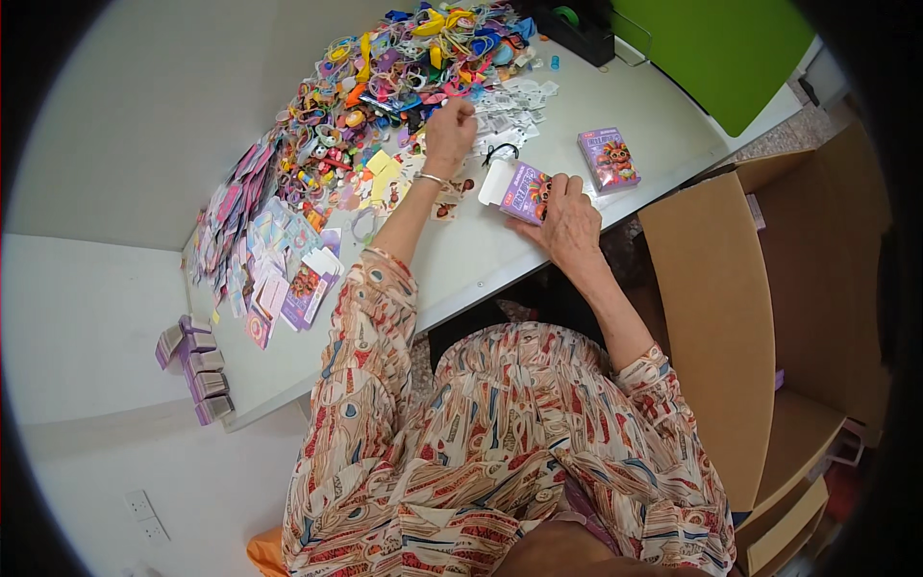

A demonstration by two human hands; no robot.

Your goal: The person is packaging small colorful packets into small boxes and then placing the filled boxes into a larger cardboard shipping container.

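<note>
A purple box, end flap open, is clamped in the grip of the right hand above the bench, near a second box. The left hand, its grip's closure unclear, is at the trinket heap; a cardboard carton crowds the right.

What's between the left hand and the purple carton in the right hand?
Between the left hand and purple carton lies a black cord loop, beside white packets; the head view shows it.
</note>
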